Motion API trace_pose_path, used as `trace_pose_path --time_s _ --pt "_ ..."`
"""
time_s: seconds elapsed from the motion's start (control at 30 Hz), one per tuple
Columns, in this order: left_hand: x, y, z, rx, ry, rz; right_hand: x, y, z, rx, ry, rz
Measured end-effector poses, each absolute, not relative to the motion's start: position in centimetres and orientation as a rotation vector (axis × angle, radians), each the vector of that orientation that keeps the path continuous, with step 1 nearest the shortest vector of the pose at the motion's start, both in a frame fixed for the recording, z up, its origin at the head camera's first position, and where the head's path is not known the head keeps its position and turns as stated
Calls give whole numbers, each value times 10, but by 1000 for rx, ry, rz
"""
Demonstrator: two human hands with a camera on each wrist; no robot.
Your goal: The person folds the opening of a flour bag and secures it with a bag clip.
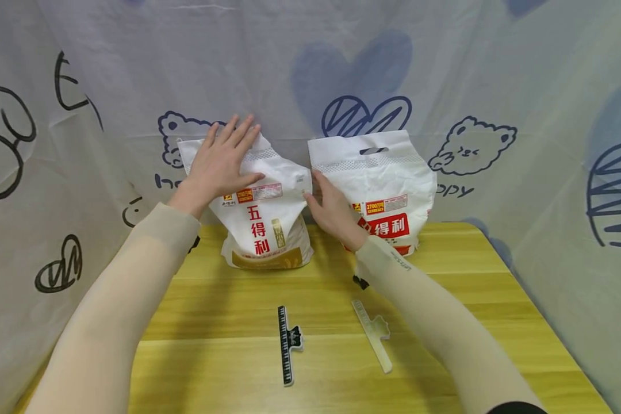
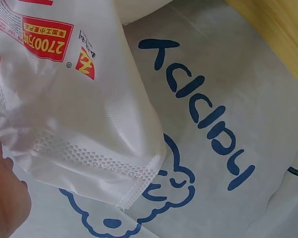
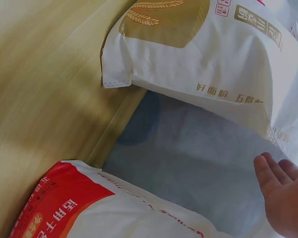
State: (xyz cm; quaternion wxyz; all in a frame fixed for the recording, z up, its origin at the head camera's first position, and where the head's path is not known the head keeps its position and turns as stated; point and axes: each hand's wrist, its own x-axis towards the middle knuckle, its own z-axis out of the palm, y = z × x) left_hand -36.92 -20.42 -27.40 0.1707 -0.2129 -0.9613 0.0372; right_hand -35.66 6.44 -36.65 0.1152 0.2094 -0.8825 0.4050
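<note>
A white flour bag (image 1: 269, 201) with red lettering and a gold base stands at the back of the table, its top slumped. My left hand (image 1: 219, 164) lies spread on the bag's upper part, fingers straight, pointing up toward the cloth behind. At the same bag's upper right corner is my right hand (image 1: 336, 210), thumb in front and straight fingers near the edge. The right wrist view shows these fingers (image 3: 270, 171) extended beside the bag; the thumb is mostly cut off. A second flour bag (image 1: 378, 167), with a red label and handle slot, stands right, partly behind my right hand.
Nearer on the wooden table (image 1: 212, 345) lie a black-and-white piano-key clip (image 1: 286, 345) and a cream long-bar clip (image 1: 374, 336). A small black object (image 1: 360, 282) shows beside my right forearm. Printed cloth (image 1: 269, 69) hangs close behind the bags and along both sides.
</note>
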Motion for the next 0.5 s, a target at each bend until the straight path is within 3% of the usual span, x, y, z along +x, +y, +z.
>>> trace_pose_path --time_s 0.5 --pt "-369 -205 -277 -655 -2645 61 -357 60 -365 607 -2447 1317"
